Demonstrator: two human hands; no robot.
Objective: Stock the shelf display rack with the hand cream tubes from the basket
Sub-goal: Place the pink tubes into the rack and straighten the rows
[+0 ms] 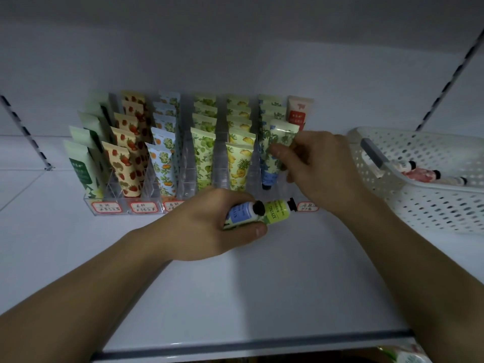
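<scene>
Head view shows the right hand (318, 166) curled, its fingertips pinching a blue-and-green floral tube (277, 150) that stands tilted in the sixth lane of the clear display rack (183, 179), cap down, at about one o'clock from the frame's centre. The left hand (209, 226) is closed in a loose fist around two tubes lying sideways just in front of the rack: a blue-labelled tube (239, 213) and a lime-green tube (277, 212), black caps pointing toward three o'clock.

How many more tubes the left palm covers cannot be told. Both hands hide the rack's front edge from the fourth lane on, so the red-bordered price labels (125, 206) there are only partly seen, and their writing is too small to read. A pink tube (298, 111) stands at the rack's far end, its lower part behind the right hand.

At three o'clock a white perforated basket (419, 195) sits on the shelf, holding a few pinkish tubes (419, 174), cut off by the frame edge. The rack and basket rest on a white shelf board (235, 297) against a white back panel, with slotted uprights at ten and two o'clock. The lighting is dim.
</scene>
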